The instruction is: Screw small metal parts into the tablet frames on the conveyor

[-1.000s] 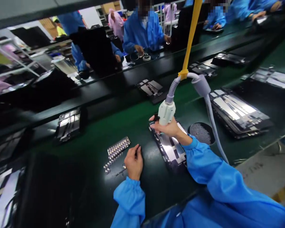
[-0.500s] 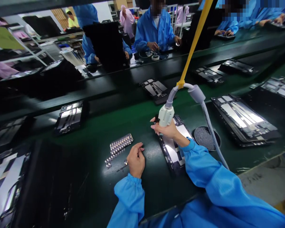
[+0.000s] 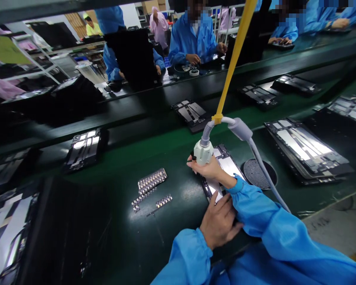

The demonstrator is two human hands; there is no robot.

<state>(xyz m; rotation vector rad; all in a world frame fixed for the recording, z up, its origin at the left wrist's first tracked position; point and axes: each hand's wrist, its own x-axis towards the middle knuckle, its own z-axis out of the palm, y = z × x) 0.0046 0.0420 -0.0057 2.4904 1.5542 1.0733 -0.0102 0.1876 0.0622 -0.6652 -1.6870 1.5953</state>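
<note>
My right hand [image 3: 206, 168] grips a pale corded electric screwdriver [image 3: 203, 152] above an opened tablet [image 3: 226, 162]. The hand hides the tool's tip. Its grey cable [image 3: 259, 160] loops up to a yellow strap [image 3: 233, 67] and then down to the right. My left hand [image 3: 219, 223] lies with fingers stretched out over the tablet's near edge, by my right sleeve; it holds nothing that I can see. Left of the tablet, a sheet of small parts [image 3: 152, 180] and a short strip of parts [image 3: 164, 201] lie on the dark green bench.
A round dark dish [image 3: 259, 174] sits right of the tablet. Stacked opened tablets [image 3: 308, 146] lie further right, more tablets [image 3: 83, 148] at the left and one [image 3: 191, 113] behind. Across the bench, a person in blue [image 3: 192, 39] works with their hands.
My left hand has moved right, from beside the small parts onto the tablet's near edge, uncovering the short strip. The screwdriver has shifted slightly left and tilted, still in my right hand.
</note>
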